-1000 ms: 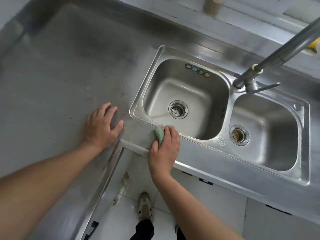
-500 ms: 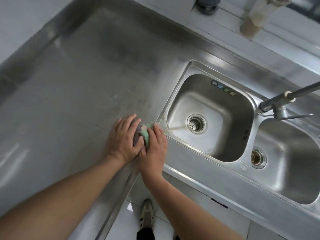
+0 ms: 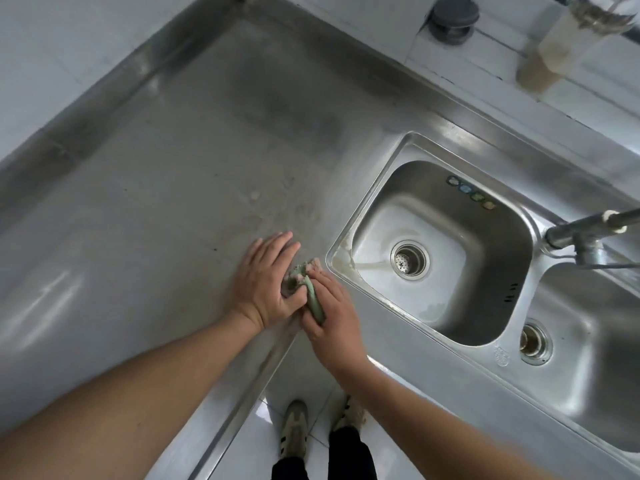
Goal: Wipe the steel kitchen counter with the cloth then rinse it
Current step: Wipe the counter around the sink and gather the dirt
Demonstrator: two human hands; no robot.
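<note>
Cloth: a green cloth [image 3: 313, 299], bunched up, lies on the steel counter [image 3: 166, 216] at its inner front corner, just beside the left basin's [image 3: 446, 251] rim.
Right hand: the right hand [image 3: 329, 310] curls around the cloth's right side, fingers closed on it.
Left hand: the left hand [image 3: 268, 284] lies mostly flat, fingers spread, thumb side pressing the cloth's left edge.
Long axis: the cloth runs from the counter edge toward the back, squeezed between the two hands.
Bearing: the basin lies directly right of the cloth, so the right hand is nearer.
Counter state: smears [image 3: 277, 206] show behind the hands; wiping looks unfinished.
Tap: the faucet [image 3: 585, 233] stands between the basins, well apart.
</note>
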